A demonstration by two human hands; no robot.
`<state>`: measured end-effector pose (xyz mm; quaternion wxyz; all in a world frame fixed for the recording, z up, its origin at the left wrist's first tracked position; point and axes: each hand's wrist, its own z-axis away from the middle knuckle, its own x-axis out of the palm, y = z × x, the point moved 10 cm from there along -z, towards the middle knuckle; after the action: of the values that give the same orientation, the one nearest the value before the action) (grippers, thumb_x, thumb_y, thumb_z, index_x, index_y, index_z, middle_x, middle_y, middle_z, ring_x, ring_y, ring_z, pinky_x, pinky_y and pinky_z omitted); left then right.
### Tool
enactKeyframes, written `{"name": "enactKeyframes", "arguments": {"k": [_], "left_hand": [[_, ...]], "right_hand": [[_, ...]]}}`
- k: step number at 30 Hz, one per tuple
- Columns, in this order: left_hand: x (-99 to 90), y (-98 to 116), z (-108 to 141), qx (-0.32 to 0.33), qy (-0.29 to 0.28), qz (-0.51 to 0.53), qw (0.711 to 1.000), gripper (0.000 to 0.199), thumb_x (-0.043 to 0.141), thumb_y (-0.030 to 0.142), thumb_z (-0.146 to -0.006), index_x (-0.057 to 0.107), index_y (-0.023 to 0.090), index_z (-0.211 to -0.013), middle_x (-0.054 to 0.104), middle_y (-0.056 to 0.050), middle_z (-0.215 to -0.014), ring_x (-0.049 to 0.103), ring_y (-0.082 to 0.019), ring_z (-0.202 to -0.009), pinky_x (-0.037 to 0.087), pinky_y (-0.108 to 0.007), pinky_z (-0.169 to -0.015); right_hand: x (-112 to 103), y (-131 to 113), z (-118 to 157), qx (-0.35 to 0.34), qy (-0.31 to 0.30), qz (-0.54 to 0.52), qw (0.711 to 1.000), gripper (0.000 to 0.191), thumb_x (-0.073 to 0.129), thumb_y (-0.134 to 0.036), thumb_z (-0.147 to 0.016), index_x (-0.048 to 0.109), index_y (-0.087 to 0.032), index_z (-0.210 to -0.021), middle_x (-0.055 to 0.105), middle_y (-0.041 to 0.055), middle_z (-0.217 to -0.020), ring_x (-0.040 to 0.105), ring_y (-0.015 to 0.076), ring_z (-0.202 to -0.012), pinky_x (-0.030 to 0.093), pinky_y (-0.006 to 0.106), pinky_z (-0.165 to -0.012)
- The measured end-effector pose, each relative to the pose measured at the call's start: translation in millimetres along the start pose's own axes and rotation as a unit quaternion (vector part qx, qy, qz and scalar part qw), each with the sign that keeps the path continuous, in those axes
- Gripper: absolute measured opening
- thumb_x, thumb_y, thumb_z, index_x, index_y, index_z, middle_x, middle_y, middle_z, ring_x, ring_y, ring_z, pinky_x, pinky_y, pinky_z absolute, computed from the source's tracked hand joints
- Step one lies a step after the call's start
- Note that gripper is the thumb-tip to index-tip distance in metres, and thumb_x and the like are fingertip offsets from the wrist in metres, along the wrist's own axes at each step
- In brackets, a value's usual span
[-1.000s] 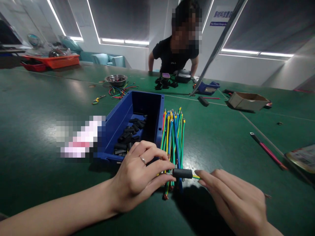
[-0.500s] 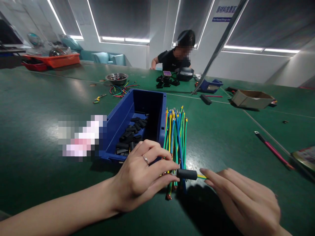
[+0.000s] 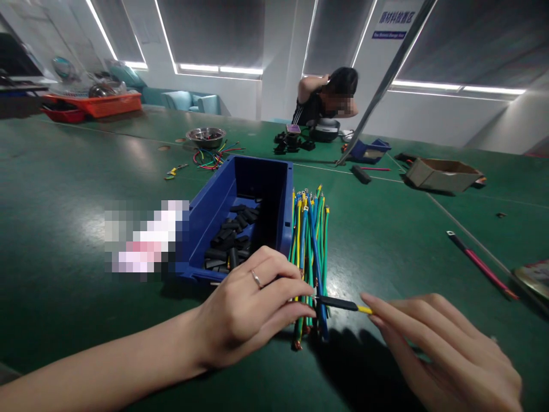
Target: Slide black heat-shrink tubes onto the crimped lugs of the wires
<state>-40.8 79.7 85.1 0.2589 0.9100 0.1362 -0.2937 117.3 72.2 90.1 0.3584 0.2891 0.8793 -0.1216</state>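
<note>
Your left hand (image 3: pixel 253 309) pinches the left end of the black-sleeved wire (image 3: pixel 338 303), held over the wire bundle (image 3: pixel 316 252), long axis pointing rightward, dipping slightly in view; your right hand (image 3: pixel 450 343) pinches its yellow end.

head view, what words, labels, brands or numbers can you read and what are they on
"原材料放置区": top line of the wall sign
"Raw Material Storage Area": its blue strip, small and soft, so less certain
Flat package at right edge: print too blurred to read
</note>
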Motion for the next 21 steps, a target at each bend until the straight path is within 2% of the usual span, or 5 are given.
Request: {"name": "enactKeyframes", "arguments": {"k": [8, 15, 21], "left_hand": [[-1.3, 0.9, 0.5, -0.001, 0.007, 0.012, 1.0, 0.017, 0.064, 0.008, -0.088, 0.064, 0.01, -0.105, 0.064, -0.008, -0.095, 0.055, -0.017, -0.092, 0.05, -0.031, -0.083], [-1.5, -2.2, 0.8, -0.005, 0.015, 0.018, 1.0, 0.019, 0.067, 0.013, -0.087, 0.065, 0.013, -0.105, 0.065, -0.007, -0.094, 0.057, -0.017, -0.09, 0.052, -0.031, -0.08], [-0.6, -2.3, 1.5, -0.003, 0.021, 0.015, 1.0, 0.02, 0.069, 0.01, -0.085, 0.065, 0.013, -0.105, 0.065, -0.006, -0.093, 0.057, -0.017, -0.089, 0.051, -0.031, -0.079]], "right_hand": [[-3.3, 0.9, 1.7, -0.003, 0.007, 0.007, 1.0, 0.029, 0.061, -0.004, -0.083, 0.065, -0.017, -0.109, 0.067, 0.0004, -0.077, 0.056, 0.009, -0.066, 0.044, 0.023, -0.064], [-3.7, 0.6, 2.2, -0.003, 0.006, 0.015, 1.0, 0.028, 0.061, -0.003, -0.082, 0.068, -0.018, -0.105, 0.068, 0.0016, -0.077, 0.059, 0.0095, -0.066, 0.047, 0.022, -0.062], [-0.1, 0.0, -0.8, -0.01, 0.001, -0.023, 1.0, 0.028, 0.056, -0.001, -0.082, 0.068, -0.016, -0.102, 0.068, 0.0035, -0.075, 0.06, 0.01, -0.065, 0.048, 0.02, -0.057]]}}
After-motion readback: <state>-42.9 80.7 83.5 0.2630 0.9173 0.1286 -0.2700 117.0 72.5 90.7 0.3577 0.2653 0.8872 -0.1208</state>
